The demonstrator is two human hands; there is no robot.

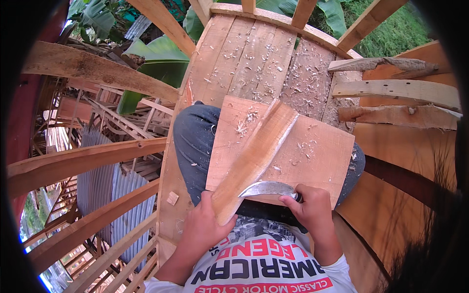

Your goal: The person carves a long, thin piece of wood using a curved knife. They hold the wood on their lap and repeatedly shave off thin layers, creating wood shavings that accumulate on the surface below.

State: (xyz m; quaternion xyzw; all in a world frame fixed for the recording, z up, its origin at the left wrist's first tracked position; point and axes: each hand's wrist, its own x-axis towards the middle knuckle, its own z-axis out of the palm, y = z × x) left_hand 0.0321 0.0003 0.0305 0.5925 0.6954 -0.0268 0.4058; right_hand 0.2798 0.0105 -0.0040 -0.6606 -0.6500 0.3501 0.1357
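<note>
A long wooden piece [256, 154] slants across a square board [312, 161] that lies over my lap. My left hand [207, 225] is closed around the near end of the piece, close to my shirt. In my right hand [312, 207] is a curved knife [268, 188], its dark handle mostly hidden by my fingers. The blade points left, and its tip meets the right edge of the piece just above my left hand. Curled shavings [246, 121] lie on the board on both sides of the piece.
Wooden planks [239, 53] strewn with shavings make the floor ahead. Upright beams [97, 156] stand along the left side, with corrugated metal sheets [129, 205] beyond them. Several rough timbers [395, 93] jut in at the right. A small wood offcut [172, 198] lies left of my knee.
</note>
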